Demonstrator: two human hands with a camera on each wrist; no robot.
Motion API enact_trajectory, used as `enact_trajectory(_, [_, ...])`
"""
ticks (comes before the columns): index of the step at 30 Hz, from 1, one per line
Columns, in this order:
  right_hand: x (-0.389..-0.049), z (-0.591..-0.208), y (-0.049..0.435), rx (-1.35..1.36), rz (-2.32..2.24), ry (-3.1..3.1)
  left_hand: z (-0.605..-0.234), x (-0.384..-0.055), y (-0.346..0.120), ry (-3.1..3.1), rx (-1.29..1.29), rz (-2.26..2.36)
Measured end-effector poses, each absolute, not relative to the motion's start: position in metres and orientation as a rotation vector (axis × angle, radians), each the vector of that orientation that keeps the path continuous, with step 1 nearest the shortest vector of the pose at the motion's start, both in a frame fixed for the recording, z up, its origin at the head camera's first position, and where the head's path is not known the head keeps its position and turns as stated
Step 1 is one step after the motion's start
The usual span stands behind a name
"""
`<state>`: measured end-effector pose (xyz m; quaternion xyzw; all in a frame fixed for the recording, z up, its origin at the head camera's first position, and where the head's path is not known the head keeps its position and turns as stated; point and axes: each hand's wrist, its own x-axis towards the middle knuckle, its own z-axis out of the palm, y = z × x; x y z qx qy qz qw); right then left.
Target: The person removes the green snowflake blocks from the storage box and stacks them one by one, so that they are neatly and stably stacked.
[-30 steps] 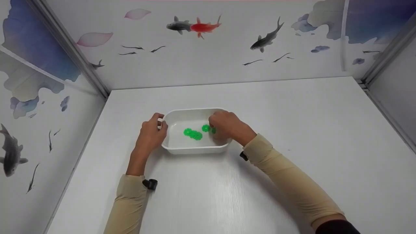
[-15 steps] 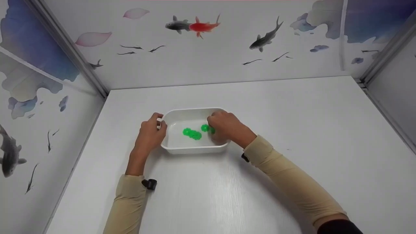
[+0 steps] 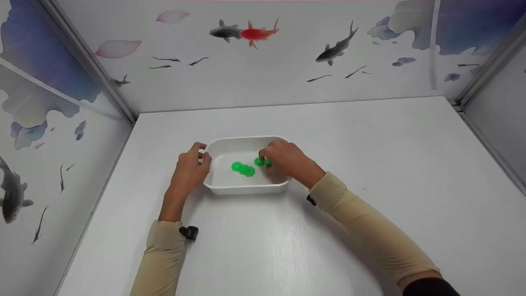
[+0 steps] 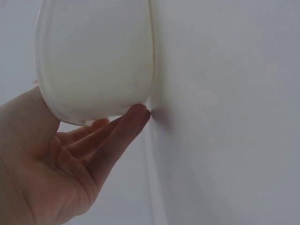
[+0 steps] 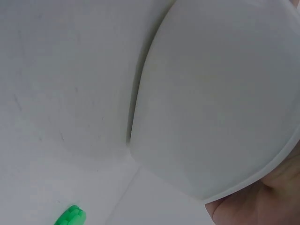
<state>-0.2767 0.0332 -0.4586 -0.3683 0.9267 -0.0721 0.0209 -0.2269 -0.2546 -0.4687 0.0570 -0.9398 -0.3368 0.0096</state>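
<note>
A white tray (image 3: pixel 238 190) stands on the table, with several small green flower-shaped pieces (image 3: pixel 243 169) in it. My left hand (image 3: pixel 191 168) grips the tray's left end; the left wrist view has the thumb by the rim and the fingers under the end wall. My right hand (image 3: pixel 285 158) reaches over the right end, its curled thumb and index finger at a green flower-shaped piece (image 3: pixel 259 162). In the right wrist view, the tray wall hides those fingertips, and part of the hand (image 5: pixel 262 204) shows behind the rim.
Another green piece (image 5: pixel 71 216) shows low in the right wrist view, beside the tray's end. The white table (image 3: pixel 353 139) meets a back wall (image 3: pixel 283 82) with painted fish, and a side wall (image 3: pixel 98 135) stands at the left.
My right index finger has moved slightly left, over the green flower-shaped piece beside it. The left hand, the tray and the other green pieces have stayed about where they were.
</note>
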Motion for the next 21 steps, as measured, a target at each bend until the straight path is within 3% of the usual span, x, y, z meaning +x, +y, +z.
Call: enact_trajectory(21, [-0.279,-0.458,0.044,-1.214,-0.664,2.885,-0.469,-0.227,-0.254,-2.940,0.196,-1.051])
